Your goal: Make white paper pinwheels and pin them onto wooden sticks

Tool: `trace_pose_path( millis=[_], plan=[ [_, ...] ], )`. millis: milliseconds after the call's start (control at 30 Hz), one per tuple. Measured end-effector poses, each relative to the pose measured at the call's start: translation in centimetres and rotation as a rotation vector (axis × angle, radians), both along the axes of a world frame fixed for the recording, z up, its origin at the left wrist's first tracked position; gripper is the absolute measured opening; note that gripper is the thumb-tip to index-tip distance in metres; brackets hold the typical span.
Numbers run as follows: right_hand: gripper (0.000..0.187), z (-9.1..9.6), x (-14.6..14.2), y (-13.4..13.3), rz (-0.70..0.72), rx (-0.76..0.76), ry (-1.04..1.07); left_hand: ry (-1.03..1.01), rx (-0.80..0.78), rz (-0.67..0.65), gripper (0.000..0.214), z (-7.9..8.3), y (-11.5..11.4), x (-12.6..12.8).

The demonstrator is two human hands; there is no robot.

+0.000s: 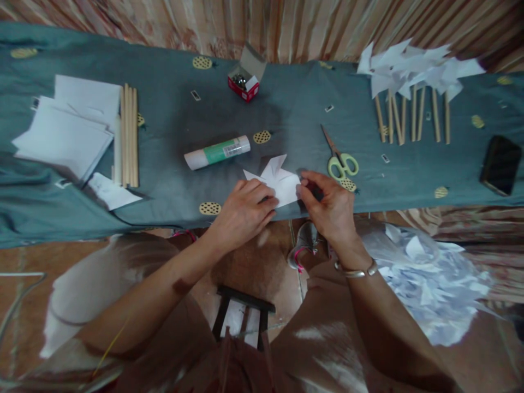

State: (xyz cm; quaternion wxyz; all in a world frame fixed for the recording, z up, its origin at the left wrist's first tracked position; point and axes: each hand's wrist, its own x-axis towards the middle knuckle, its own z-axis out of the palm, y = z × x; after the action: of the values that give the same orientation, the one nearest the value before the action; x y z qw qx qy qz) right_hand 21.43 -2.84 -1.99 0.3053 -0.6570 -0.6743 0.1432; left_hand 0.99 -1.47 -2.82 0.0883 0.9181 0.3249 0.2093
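A white paper pinwheel shape (279,180) lies on the grey-green cloth (172,125) near the table's front edge. My left hand (242,213) presses down on its left side with fingers together. My right hand (327,204) pinches its right edge between thumb and fingers; a silver bracelet sits on that wrist. A glue stick (216,152) lies on its side just behind the paper. Green-handled scissors (339,158) rest right behind my right hand.
A stack of white paper sheets (67,128) and wooden sticks (129,136) lie at left. A small red box of pins (245,82) stands open at the back. Finished paper pinwheels on sticks (413,82) lie at right, beside a black phone (500,164). Paper scraps (434,278) fill a bag below.
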Motion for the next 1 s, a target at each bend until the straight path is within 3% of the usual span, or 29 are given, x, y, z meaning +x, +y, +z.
trace_pose_path(
  millis=[367,700,1000],
  plan=[
    [0.029,-0.3,0.7,0.2,0.129,-0.003,0.188,-0.048,0.048,0.029,0.017,0.0,0.1,-0.6],
    [0.033,-0.1,1.8,0.3,0.294,-0.161,0.391,-0.036,0.072,0.068,0.022,0.0,0.3,-1.6],
    [0.016,0.1,1.4,0.3,0.278,-0.197,0.432,-0.032,0.063,0.059,0.021,0.2,0.3,-1.7]
  ],
)
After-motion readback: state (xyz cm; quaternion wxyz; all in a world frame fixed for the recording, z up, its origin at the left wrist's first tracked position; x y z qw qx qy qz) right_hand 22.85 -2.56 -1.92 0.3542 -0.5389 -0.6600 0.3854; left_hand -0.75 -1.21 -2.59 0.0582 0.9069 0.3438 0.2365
